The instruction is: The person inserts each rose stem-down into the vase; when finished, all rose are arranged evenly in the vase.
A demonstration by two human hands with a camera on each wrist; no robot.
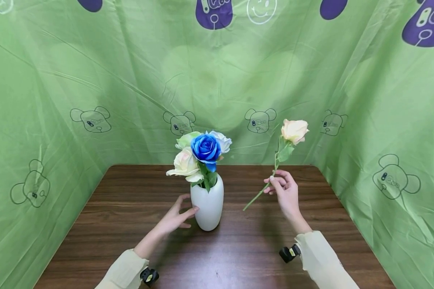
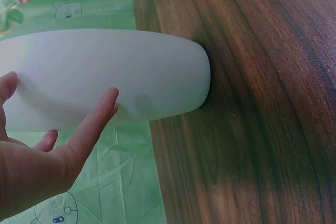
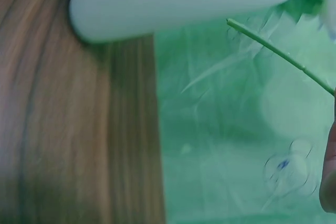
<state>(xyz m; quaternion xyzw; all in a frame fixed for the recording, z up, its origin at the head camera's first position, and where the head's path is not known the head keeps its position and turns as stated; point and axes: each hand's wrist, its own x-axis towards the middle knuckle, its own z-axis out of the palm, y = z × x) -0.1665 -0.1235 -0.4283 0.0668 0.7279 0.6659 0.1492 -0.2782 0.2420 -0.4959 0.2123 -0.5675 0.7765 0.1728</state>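
Note:
A white vase (image 1: 207, 204) stands upright on the table, holding a blue rose (image 1: 205, 147), a cream rose (image 1: 185, 162), a pale green flower (image 1: 188, 139) and a whitish flower (image 1: 221, 141). My left hand (image 1: 176, 214) is at the vase's left side, fingers spread and loosely bent, with fingertips right at its wall. In the left wrist view those fingers overlap the vase (image 2: 115, 61). To the vase's right, my right hand (image 1: 285, 190) pinches a peach rose (image 1: 294, 131) by its green stem. The bloom points up and right; the stem's cut end (image 3: 231, 22) slants down toward the vase.
Under everything is a dark brown wooden table (image 1: 130, 192). A green printed cloth (image 1: 224, 80) surrounds its back and sides. Black wrist devices sit at the left sleeve (image 1: 124, 269) and the right sleeve (image 1: 320, 257).

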